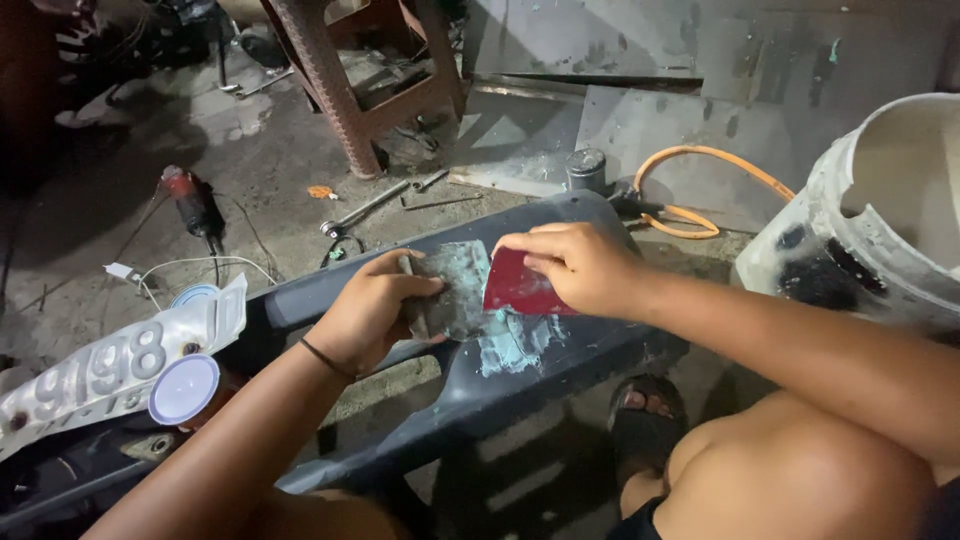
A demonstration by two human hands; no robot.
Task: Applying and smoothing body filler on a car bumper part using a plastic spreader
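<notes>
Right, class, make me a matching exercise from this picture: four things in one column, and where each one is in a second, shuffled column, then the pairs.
Things:
1. red spreader
2. white bucket
3. orange hose
4. round white lid

Places:
A. far right, on the floor
B. left, by the white plate with numbers
C. in the right hand
D. behind the dark plastic panel, on the floor

Pairs: 1-C, 2-A, 3-D, 4-B

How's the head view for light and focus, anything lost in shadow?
Head view: hands and the red spreader are sharp and evenly lit; the grey panel reads clearly; the upper left corner and the floor under the panel fall into deep shadow; no strong glare.
</notes>
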